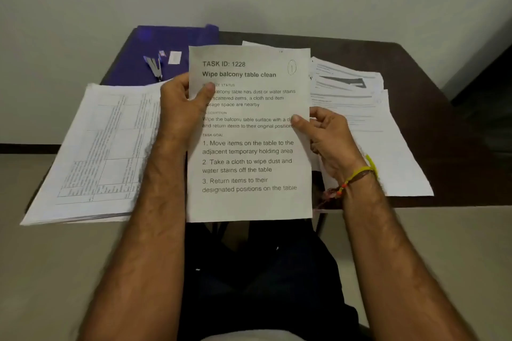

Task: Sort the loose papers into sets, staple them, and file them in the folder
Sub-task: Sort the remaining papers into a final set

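Observation:
I hold a printed sheet point(249, 147) headed "TASK ID: 1228" upright in front of me, above my lap. My left hand point(181, 104) grips its left edge, thumb on the text. My right hand point(328, 133) pinches its right edge, thumb on the front. A stack of table-printed papers point(97, 152) lies on the left of the dark table point(432, 86). More loose papers point(360, 108) spread on the right. A blue folder point(166, 44) lies at the back left, with a silver stapler point(153, 65) resting on it.
A small white box point(174, 57), perhaps staples, lies on the folder beside the stapler. The left paper stack overhangs the table's front-left edge. A pale wall stands close behind the table. My dark-trousered legs are below the sheet.

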